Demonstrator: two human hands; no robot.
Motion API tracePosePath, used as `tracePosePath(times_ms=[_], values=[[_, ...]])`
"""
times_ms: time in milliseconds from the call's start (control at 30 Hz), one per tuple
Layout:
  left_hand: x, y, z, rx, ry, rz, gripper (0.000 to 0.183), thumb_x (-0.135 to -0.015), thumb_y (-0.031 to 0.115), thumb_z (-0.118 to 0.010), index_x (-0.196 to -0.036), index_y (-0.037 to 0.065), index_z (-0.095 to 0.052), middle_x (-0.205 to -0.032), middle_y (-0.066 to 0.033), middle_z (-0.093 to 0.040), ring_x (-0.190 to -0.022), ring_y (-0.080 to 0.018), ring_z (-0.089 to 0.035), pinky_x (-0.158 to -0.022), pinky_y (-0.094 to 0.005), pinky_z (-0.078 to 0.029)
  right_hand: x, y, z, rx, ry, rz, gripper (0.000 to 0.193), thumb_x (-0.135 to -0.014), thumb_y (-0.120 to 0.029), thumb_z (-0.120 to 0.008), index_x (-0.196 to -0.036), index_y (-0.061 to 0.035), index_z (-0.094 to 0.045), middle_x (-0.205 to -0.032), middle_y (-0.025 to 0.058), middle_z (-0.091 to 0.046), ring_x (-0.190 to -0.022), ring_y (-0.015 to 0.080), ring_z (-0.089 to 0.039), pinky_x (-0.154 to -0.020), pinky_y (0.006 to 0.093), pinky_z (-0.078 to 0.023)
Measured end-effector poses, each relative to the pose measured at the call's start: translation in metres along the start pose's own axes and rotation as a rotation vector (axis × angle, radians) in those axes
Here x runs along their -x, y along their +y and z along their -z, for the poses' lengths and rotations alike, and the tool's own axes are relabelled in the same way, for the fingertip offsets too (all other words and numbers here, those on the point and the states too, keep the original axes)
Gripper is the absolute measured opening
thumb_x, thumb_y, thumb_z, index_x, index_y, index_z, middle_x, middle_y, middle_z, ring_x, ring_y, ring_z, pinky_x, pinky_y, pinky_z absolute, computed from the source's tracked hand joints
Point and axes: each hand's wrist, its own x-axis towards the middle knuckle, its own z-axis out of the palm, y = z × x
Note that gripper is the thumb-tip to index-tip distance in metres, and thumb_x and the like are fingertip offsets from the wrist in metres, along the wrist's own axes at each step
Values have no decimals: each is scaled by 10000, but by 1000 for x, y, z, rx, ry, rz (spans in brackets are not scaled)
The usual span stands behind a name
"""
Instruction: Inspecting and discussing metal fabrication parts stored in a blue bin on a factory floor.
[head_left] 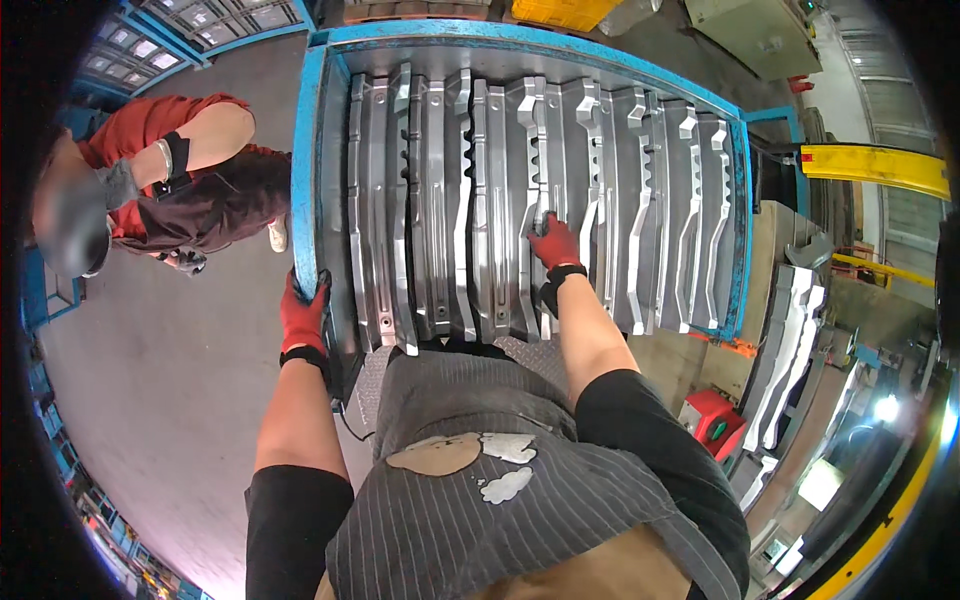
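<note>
1. Right grip [556,245], red glove with dark fingertips: lies on the metal panels [494,200] near the middle of the frame. Fingers are bent over a raised edge; cannot tell whether they clamp it or only rest there.
2. Left grip [303,315], also red-gloved: at the left rail of the blue rack [308,180], left of frame centre. Fingers straddle the rail; cannot tell how firmly they close.
3. Panels: long, pressed, grey and shiny, ranged side by side inside the rack, from upper centre down to mid-frame. Several show scalloped edges and small holes.
4. Handling (judged): stiff, fairly heavy for their length, slick on the flat faces; thin edges may cut, and surfaces could scratch. Best hold is probably both hands set well apart on the raised flanges, so the length does not swing.
5. Nearest the body: striped grey apron [440,400], lower centre.
6. Right side: red box [712,425] with a green button, lower right; pale long parts [785,350] above it; yellow beam [875,172], upper right.
7. Upper left: co-worker [215,205] in red top and dark trousers, on the grey floor [180,370].
</note>
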Motion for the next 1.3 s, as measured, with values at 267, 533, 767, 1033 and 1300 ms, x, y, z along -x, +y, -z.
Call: tracePosePath(times_ms=[267,533,767,1033,1300], values=[[-2,13,4,-13,-19,92,781,-713,358,-732,-1338,30,-398,-1131,-233,-595,-1046,-348,-586,-890,-396,-461,11,4,-7,-344,75,109,368,-836,-357,-559,-1010,-37,-613,-929,176,-656,-852,310,-634,-730,416,-467],[12,17,13,-54,-54,130,850,-675,510,-688,-1353,88,-396,-1205,-212,-553,-1105,-367,-534,-930,-419,-434,133,-56,-79,36,-501,132,500,-829,-380,-561,-1168,-19,-490,-1164,258,-549,-1089,400,-531,-903,453,-432],[16,19,16,-57,14,69,843,-657,466,-727,-1350,111,-402,-1268,-194,-518,-1183,-342,-488,-1003,-405,-383,70,-45,-121,197,-721,654,459,-813,-366,-602,-1083,4,-563,-875,189,-649,-768,315,-636,-645,412,-490],[18,31,25,44,-20,93,813,-649,431,-728,-1333,126,-414,-1251,-177,-534,-1157,-345,-506,-982,-419,-403,-59,-3,-162,-3,-199,654,357,-835,-199,-580,-1147,-34,-525,-840,136,-611,-793,244,-592,-666,362,-487],[29,39,36,59,-32,154,791,-636,394,-730,-1302,86,-434,-1165,-189,-576,-1074,-375,-542,-921,-433,-435,13,-128,-100,-173,-380,483,449,-882,-321,-576,-1123,54,-529,-1064,223,-610,-1018,365,-568,-870,401,-442]])
